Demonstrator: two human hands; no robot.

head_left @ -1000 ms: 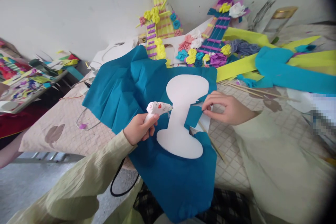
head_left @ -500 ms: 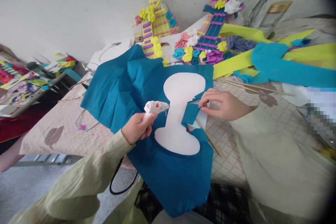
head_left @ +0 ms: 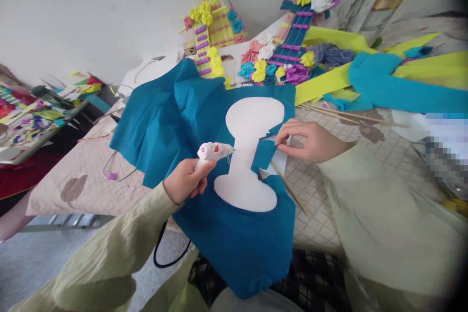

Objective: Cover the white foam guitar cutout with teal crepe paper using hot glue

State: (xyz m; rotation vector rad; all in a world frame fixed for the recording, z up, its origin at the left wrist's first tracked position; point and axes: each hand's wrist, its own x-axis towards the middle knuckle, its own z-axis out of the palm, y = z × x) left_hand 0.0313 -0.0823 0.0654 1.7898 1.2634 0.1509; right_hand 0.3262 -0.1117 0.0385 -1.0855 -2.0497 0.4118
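My left hand (head_left: 187, 181) is closed around the grip of a white hot glue gun (head_left: 212, 151). Its nozzle points right, at the left edge of a white hourglass-shaped card (head_left: 244, 148). The card lies flat on a large sheet of teal crepe paper (head_left: 241, 248), which is cut in at the card's narrow waist on the right. There, my right hand (head_left: 305, 140) pinches the outer edge of the teal flap (head_left: 264, 153) between thumb and fingers. A piece of white paper shows beneath that flap.
Paper-flower-covered model guitars (head_left: 292, 44) lean near the wall. Yellow and blue crepe strips (head_left: 376, 75) lie at the right, with thin wooden sticks (head_left: 345, 116) in front of them. A second table (head_left: 47, 131) with coloured scraps stands at the left, beside a person's arm.
The view has shifted slightly. Both hands keep nearly the same places, the left on the glue gun and the right at the teal flap.
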